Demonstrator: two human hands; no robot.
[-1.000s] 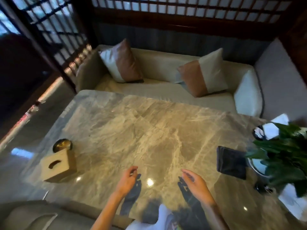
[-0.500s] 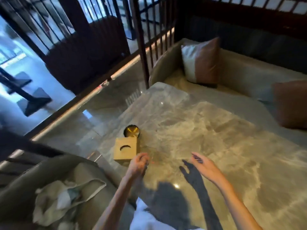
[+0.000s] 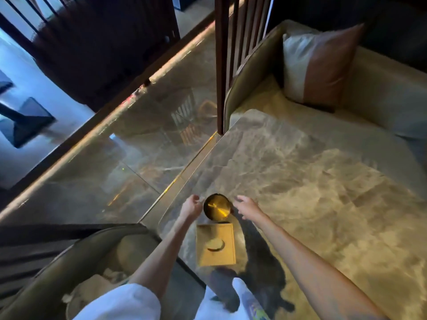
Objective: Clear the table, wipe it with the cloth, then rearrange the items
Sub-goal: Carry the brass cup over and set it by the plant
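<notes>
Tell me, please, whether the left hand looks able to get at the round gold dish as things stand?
Probably yes. The left hand hovers open right beside the gold dish, nothing between them; the tissue box sits nearer the person, clear of that path.

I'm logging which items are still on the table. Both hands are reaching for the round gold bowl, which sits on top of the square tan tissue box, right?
Not quite. In the head view the round gold bowl stands on the marble table just beyond the square tan tissue box, not on it. The left hand and right hand do flank the bowl.
</notes>
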